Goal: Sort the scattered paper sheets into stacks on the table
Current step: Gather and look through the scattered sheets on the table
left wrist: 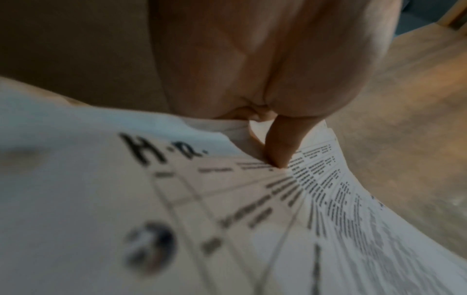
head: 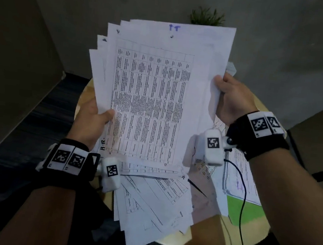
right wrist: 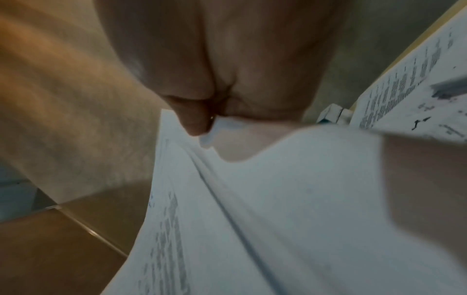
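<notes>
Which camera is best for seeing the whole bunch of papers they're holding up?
The head view: the whole fanned bunch of papers shows, with each hand's grip on a side edge. The left wrist view shows only a blurred printed corner, the right wrist view only a bent edge.

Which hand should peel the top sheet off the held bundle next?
Right hand, probably: it only pinches the held bundle at its right edge, while the left hand grips underneath, thumb on top, carrying it.
</notes>
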`<state>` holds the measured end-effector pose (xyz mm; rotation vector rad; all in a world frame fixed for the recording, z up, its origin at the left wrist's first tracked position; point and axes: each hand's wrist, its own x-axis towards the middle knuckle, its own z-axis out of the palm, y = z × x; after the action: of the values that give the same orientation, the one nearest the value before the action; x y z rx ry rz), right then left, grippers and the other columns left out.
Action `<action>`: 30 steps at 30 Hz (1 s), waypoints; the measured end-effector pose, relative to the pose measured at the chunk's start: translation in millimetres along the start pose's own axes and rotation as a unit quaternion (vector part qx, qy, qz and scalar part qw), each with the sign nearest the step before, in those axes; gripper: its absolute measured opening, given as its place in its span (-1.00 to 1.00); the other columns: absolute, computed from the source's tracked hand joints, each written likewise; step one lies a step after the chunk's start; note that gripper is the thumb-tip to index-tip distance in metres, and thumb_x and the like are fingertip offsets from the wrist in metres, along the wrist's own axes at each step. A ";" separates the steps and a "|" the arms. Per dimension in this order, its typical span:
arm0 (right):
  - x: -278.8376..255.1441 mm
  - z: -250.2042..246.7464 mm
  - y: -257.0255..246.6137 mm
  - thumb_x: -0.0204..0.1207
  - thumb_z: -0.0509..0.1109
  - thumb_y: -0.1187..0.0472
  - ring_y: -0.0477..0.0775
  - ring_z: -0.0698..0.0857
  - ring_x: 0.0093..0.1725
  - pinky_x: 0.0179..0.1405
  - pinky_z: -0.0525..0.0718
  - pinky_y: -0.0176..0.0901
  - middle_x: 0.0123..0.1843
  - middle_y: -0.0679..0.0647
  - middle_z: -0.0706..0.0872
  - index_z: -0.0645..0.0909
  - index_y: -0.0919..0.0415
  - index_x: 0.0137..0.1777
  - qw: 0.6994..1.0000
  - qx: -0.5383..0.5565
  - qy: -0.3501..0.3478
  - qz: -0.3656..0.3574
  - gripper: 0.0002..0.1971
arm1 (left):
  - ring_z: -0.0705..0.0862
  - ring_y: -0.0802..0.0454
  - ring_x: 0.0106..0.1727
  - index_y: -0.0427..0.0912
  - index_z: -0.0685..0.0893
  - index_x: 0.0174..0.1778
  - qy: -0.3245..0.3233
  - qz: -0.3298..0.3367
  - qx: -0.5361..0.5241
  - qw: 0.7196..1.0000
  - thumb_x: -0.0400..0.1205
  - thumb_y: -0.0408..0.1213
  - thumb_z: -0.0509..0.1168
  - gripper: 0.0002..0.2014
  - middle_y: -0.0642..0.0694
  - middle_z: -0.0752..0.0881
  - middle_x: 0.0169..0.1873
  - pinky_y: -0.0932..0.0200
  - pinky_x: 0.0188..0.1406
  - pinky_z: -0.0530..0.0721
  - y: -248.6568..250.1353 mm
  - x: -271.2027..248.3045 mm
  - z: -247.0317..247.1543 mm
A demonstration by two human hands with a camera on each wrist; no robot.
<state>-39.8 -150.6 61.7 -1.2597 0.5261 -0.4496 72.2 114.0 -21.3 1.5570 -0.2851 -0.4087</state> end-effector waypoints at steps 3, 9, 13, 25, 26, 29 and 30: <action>2.5 8.9 1.2 0.73 0.08 0.27 0.26 0.65 0.33 0.31 0.62 0.16 0.37 0.27 0.64 0.48 0.33 0.46 0.998 0.032 -0.053 0.025 -0.64 | 0.73 0.43 -0.05 0.25 0.60 0.00 -0.026 0.006 0.000 1.000 0.68 -0.58 0.16 -0.52 0.29 0.76 -0.09 0.48 -0.14 0.65 3.0 -3.1 3.8; 8.5 22.5 3.4 0.71 0.15 0.23 0.29 0.71 0.18 0.11 0.73 0.14 0.28 0.25 0.69 0.58 0.27 0.38 0.995 -0.027 -0.082 0.040 -0.67 | 0.75 0.12 0.12 0.04 0.67 0.23 0.026 0.003 0.023 0.999 0.65 -0.55 0.19 -0.59 0.09 0.78 0.09 0.12 0.09 0.69 -3.7 3.2 -4.2; 9.7 15.7 13.9 0.68 0.25 0.12 0.22 0.75 -0.17 -0.13 0.72 0.02 -0.02 0.13 0.78 0.66 0.15 0.11 0.952 -0.293 -0.084 0.031 -0.80 | 0.71 0.07 0.05 -0.09 0.65 0.28 0.170 0.020 0.064 0.983 0.63 -0.52 0.19 -0.63 0.01 0.73 0.06 0.07 0.12 0.68 -5.2 9.6 -11.5; 39.0 -0.7 80.2 0.32 0.61 0.22 0.19 0.39 0.38 0.19 0.54 0.09 0.45 -0.02 0.46 0.34 -0.10 0.53 0.528 -0.803 -0.272 0.032 -0.20 | 0.70 0.05 0.18 -0.14 0.62 0.37 0.251 0.040 0.059 0.965 0.63 -0.53 0.21 -0.59 -0.02 0.71 0.15 -0.03 0.30 0.66 -7.9 14.7 -17.0; 40.0 0.3 81.3 0.31 0.62 0.19 0.19 0.39 0.37 0.20 0.56 0.13 0.44 -0.01 0.46 0.29 -0.11 0.56 0.513 -0.813 -0.273 0.029 -0.15 | 0.70 0.05 0.17 -0.14 0.62 0.36 0.252 0.041 0.057 0.965 0.63 -0.53 0.21 -0.60 -0.03 0.72 0.14 -0.03 0.29 0.67 -7.4 14.4 -16.1; 42.4 4.8 82.6 0.27 0.64 0.13 0.19 0.40 0.35 0.20 0.54 0.12 0.34 0.01 0.50 0.36 -0.06 0.49 0.484 -0.831 -0.273 0.019 -0.21 | 0.72 0.06 0.14 -0.13 0.64 0.33 0.255 0.040 0.046 0.965 0.62 -0.53 0.21 -0.60 -0.03 0.73 0.11 -0.05 0.25 0.69 -7.4 15.0 -15.9; 43.7 5.0 82.5 0.28 0.64 0.11 0.19 0.41 0.34 0.21 0.51 0.11 0.30 0.01 0.52 0.41 -0.04 0.43 0.483 -0.833 -0.270 0.014 -0.28 | 0.72 0.06 0.13 -0.11 0.64 0.32 0.256 0.038 0.042 0.965 0.62 -0.53 0.22 -0.61 -0.02 0.73 0.11 -0.04 0.24 0.70 -7.6 15.2 -16.0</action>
<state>0.8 -152.0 -22.5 -3.1075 0.3002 0.8681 92.2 122.3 -30.2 1.6690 0.0410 0.0752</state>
